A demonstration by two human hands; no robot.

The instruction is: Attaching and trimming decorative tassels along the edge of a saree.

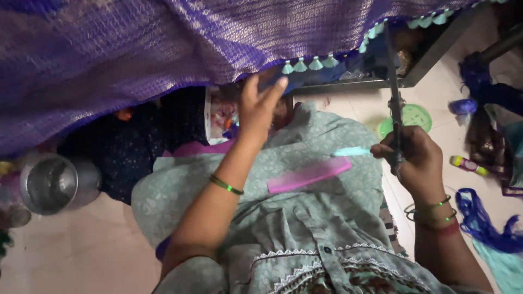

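My left hand (260, 105) reaches up to the lower edge of a purple woven cloth (136, 49) hung across the top, fingers apart, touching the hem near a row of teal tassels (308, 65). My right hand (415, 158) grips a pair of scissors (394, 92) pointing up toward the tasselled hem, and also pinches a short teal strip (351, 151). A pink comb (309, 175) lies on my lap, on pale green patterned clothing (305, 218). Green bangles circle both wrists.
A steel pot (52, 184) stands on the floor at left. A green perforated lid (409, 118), a small yellow-green tube (468, 165) and blue thread bundles (482, 223) lie at right. A metal frame (425, 54) runs under the cloth.
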